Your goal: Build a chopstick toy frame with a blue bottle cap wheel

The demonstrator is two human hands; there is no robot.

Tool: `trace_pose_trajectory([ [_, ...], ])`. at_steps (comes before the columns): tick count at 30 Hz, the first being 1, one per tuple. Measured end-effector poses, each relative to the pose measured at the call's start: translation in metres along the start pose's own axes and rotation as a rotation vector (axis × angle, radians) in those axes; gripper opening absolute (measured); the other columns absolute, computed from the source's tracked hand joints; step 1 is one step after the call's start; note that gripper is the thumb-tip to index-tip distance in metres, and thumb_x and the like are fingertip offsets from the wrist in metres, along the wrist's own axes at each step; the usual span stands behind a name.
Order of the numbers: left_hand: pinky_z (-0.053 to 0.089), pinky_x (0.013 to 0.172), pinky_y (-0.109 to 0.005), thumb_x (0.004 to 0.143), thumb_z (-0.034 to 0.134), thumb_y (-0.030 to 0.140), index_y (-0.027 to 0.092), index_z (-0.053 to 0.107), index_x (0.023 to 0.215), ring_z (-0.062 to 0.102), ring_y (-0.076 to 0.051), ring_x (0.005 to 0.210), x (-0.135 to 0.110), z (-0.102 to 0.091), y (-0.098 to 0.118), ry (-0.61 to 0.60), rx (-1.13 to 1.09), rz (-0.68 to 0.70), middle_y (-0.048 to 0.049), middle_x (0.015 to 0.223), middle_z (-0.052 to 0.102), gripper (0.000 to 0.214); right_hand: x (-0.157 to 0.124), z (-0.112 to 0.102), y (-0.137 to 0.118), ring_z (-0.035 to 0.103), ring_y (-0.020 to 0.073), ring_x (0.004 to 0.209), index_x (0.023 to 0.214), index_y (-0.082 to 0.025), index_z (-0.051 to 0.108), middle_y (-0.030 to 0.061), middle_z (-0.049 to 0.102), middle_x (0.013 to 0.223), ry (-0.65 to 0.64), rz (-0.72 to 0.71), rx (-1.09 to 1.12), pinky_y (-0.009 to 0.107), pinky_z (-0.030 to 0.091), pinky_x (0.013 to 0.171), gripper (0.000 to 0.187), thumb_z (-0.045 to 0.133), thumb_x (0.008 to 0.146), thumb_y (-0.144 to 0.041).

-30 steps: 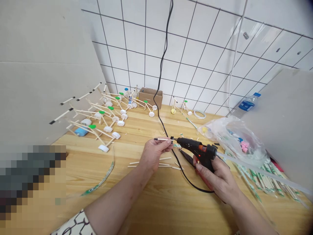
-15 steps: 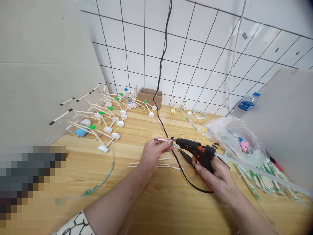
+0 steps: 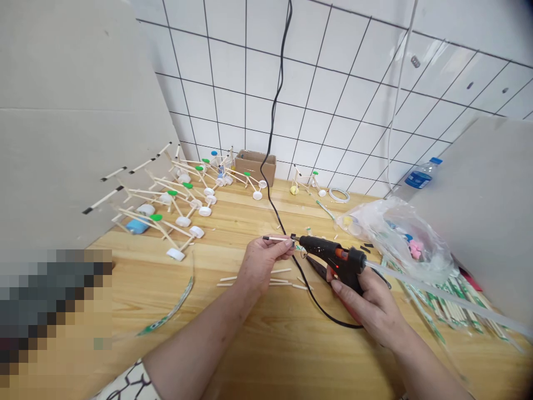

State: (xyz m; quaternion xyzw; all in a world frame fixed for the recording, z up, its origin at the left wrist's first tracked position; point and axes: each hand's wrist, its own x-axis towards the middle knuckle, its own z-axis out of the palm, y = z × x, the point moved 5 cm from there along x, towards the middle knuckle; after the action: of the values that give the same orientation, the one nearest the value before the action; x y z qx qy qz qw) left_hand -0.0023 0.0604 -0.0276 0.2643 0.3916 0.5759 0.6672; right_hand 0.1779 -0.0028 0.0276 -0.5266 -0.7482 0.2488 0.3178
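Note:
My left hand (image 3: 262,261) pinches a thin wooden stick (image 3: 275,239) with black-taped ends, held level above the wooden table (image 3: 258,339). My right hand (image 3: 370,303) grips a black hot glue gun (image 3: 333,256) with an orange trigger; its nozzle touches the stick's right end. A clear glue rod (image 3: 449,297) sticks out of the gun's back toward the right. The gun's black cord (image 3: 275,139) runs up the tiled wall. A few loose sticks (image 3: 266,278) lie on the table under my left hand.
Several stick models with white caps and green tops (image 3: 183,200) stand at the left rear, by a cardboard sheet (image 3: 62,111). A small cardboard box (image 3: 255,165), tape roll (image 3: 339,194), plastic bag of parts (image 3: 400,239), water bottle (image 3: 420,175) and packed sticks (image 3: 445,305) are around.
Nearly nothing differs: the glue gun has slid slightly left against the stick's end, and both hands hold the same grip.

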Motion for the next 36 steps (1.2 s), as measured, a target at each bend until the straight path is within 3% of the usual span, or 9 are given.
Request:
trace_pose_trajectory([
  [8,0.046,0.061,-0.024,0.042,0.084,0.028,0.012,0.07,0.062,0.06,-0.012,0.057,0.0002,-0.0006,0.001,-0.002,-0.013,0.0,-0.0022,0.057,0.067,0.03,0.0013,0.0012,0.0026,0.056,0.0172,0.072,0.091,-0.017,0.059,0.0042,0.062,0.08,-0.007,0.036,0.037,0.027,0.046,0.066,0.024,0.048,0.085,-0.038],
  [17,0.047,0.062,-0.025,0.044,0.083,0.027,0.012,0.07,0.063,0.06,-0.012,0.058,0.0005,-0.0001,0.0,-0.002,-0.003,0.002,-0.003,0.058,0.067,0.028,0.0008,0.0001,-0.0014,0.056,0.0193,0.079,0.089,-0.018,0.06,0.0051,0.062,0.085,-0.009,0.01,-0.003,0.028,0.046,0.071,0.022,0.049,0.085,-0.037],
  [36,0.046,0.062,-0.025,0.044,0.083,0.028,0.012,0.07,0.064,0.06,-0.012,0.058,0.0002,-0.0006,-0.0003,-0.004,0.008,-0.006,-0.0028,0.058,0.067,0.029,0.0006,0.0001,0.0001,0.054,0.0178,0.074,0.089,-0.018,0.058,0.0044,0.061,0.081,-0.012,0.018,0.001,0.028,0.046,0.068,0.022,0.047,0.086,-0.037],
])
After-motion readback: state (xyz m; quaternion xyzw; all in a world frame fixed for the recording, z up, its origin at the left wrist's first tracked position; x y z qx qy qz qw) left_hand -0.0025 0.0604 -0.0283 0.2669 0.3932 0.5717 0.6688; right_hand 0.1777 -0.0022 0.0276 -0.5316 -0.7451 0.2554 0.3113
